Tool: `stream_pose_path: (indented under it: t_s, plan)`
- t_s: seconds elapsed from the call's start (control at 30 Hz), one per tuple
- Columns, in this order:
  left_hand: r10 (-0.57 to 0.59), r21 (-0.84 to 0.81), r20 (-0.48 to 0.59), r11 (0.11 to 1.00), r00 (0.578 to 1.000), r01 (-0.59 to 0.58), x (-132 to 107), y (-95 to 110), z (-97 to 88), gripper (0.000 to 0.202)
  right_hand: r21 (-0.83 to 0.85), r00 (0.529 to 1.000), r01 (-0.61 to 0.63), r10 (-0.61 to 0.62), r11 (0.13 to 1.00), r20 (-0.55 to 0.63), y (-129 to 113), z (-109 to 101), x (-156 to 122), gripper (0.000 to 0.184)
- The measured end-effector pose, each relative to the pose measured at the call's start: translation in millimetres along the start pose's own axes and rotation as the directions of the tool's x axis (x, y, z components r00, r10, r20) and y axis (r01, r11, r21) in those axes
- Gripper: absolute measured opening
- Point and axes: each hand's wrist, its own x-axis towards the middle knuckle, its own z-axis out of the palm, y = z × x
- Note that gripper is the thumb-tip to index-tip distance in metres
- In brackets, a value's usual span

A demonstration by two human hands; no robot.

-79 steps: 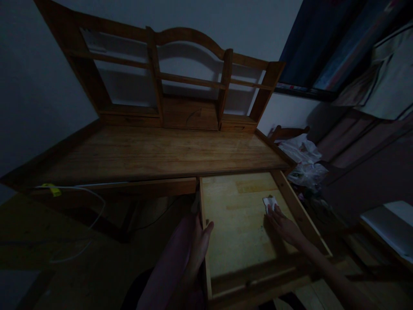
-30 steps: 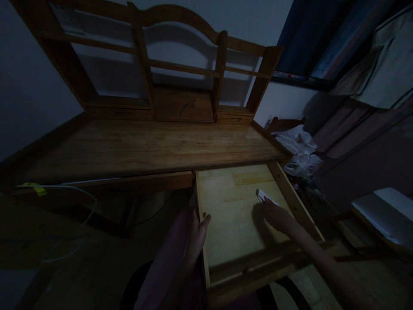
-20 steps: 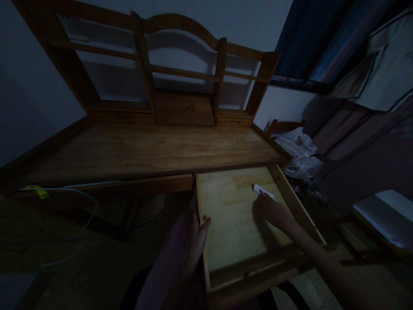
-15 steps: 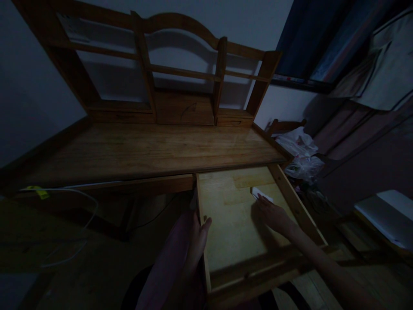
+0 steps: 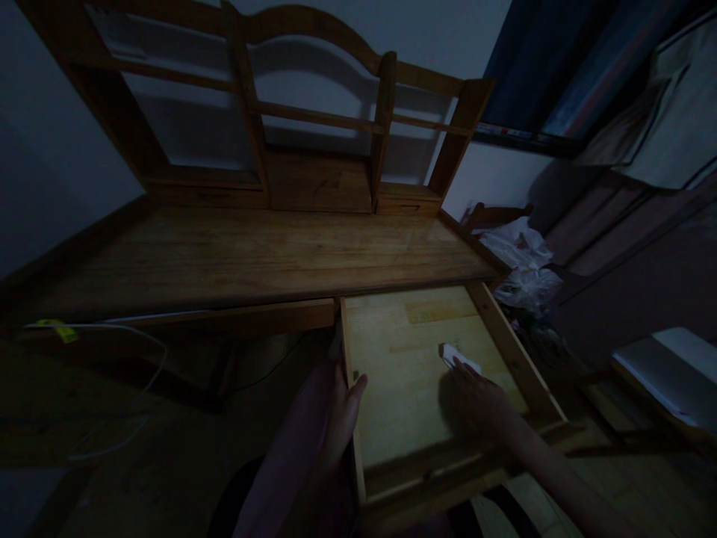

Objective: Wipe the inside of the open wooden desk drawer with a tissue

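A wooden drawer (image 5: 392, 403) stands pulled out from under a long wooden desk (image 5: 258, 254). My right hand (image 5: 482, 400) lies inside the drawer with its fingers pressed on a small folded white cloth (image 5: 456, 356) on the drawer's pale bottom. My left hand (image 5: 339, 411) grips the drawer's left side wall, thumb over the top edge and fingers on the outside.
A wooden hutch with shelves (image 5: 314, 112) stands at the back of the desk. A white cable with a yellow tag (image 5: 56, 329) hangs at the left desk edge. Crumpled plastic bags (image 5: 523, 265) lie to the right of the desk. The room is dim.
My right hand has slid the white cloth toward me along the drawer bottom, after first pushing it away. My left hand has stayed on the drawer's side wall.
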Motion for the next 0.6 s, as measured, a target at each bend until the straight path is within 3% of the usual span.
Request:
stream_pose_path:
  t_s: [0.13, 0.3, 0.47, 0.6]
  plan:
    - [-0.025, -0.023, 0.018, 0.999, 1.0, 0.025, -2, 3, 0.4, 0.065, -0.029, 0.998, -0.066, 0.066, 0.997, -0.003, 14, 8, 0, 0.055]
    - [-0.011, 0.007, 0.0, 1.0, 1.0, 0.011, -5, 8, 1.6, 0.066, -0.038, 1.0, 0.0, 0.0, 0.999, 0.003, 29, 5, 7, 0.054]
    - [-0.009, -0.015, 0.025, 1.0, 1.0, 0.009, -3, 3, 0.5, 0.065, -0.034, 1.0, 0.006, -0.006, 0.999, -0.005, 37, 0, 24, 0.055]
    - [-0.023, -0.001, -0.011, 1.0, 1.0, 0.023, 0, -3, -0.7, 0.067, -0.063, 0.998, -0.062, 0.063, 0.996, 0.003, 41, -3, 42, 0.056]
